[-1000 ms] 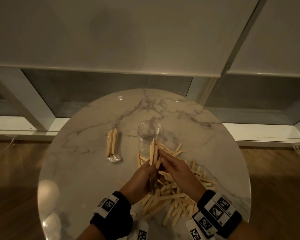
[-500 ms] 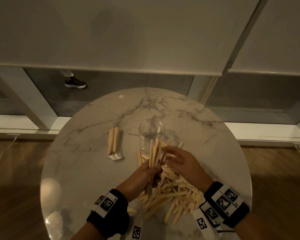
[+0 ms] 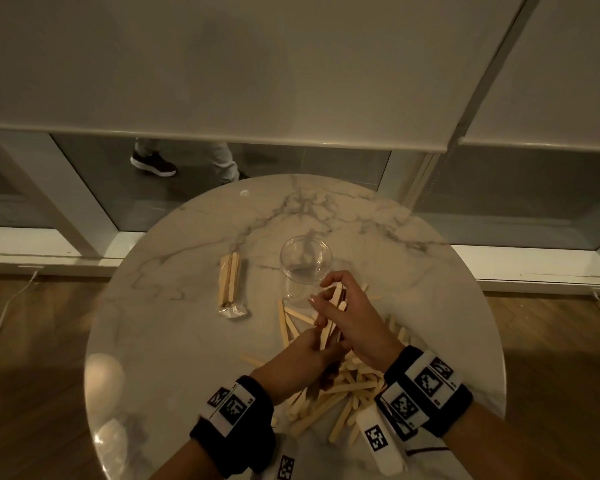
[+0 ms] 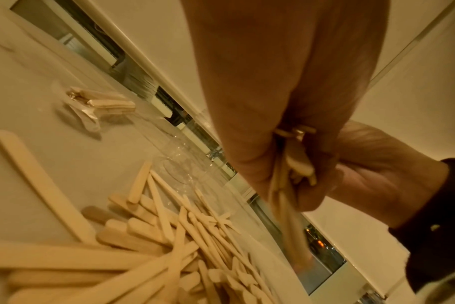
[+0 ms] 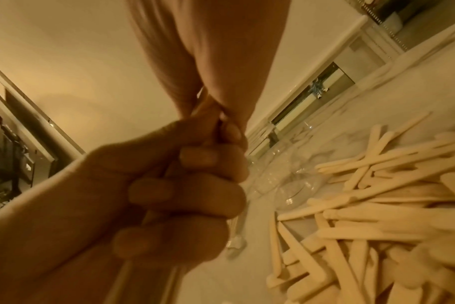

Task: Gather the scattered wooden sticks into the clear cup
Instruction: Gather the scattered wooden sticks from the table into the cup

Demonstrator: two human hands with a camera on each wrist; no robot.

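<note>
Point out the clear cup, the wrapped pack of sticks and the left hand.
clear cup (image 3: 305, 252): head view, far rim.
wrapped pack of sticks (image 3: 230, 280): head view, middle of pack.
left hand (image 3: 300, 358): head view, back of hand.

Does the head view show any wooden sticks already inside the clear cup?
No: the clear cup stands empty on the marble table, while the wooden sticks lie beside it or in both hands.

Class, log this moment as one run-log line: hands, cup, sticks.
left hand: grips stick bundle | right hand: grips bundle top | clear cup: upright, empty | loose sticks: on table
</note>
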